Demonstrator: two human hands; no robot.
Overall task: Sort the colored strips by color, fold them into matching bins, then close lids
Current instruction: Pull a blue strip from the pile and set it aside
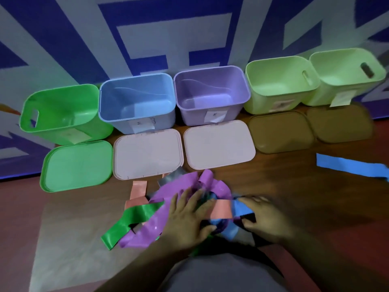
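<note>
"Five bins [117, 121]. And the strips?"

"Glossy, tangled on the wooden surface [273, 175] just before the lids [147, 154]: a purple strip [179, 184], green strip [134, 216], salmon strip [139, 187]. My left hand [187, 216] lies flat on the purple, fingers spread. My right hand [265, 218] pinches the blue strip [242, 209]."

"Any writing?"

"Paper labels [214, 116] on the bins, too blurred to read."

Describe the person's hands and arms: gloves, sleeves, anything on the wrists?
The left hand and right hand are both bare: no gloves, and no rings that I can make out through the blur. The forearms are bare to the frame edge, with no sleeves, watch or band. Grey clothing shows between them at the bottom.
</note>
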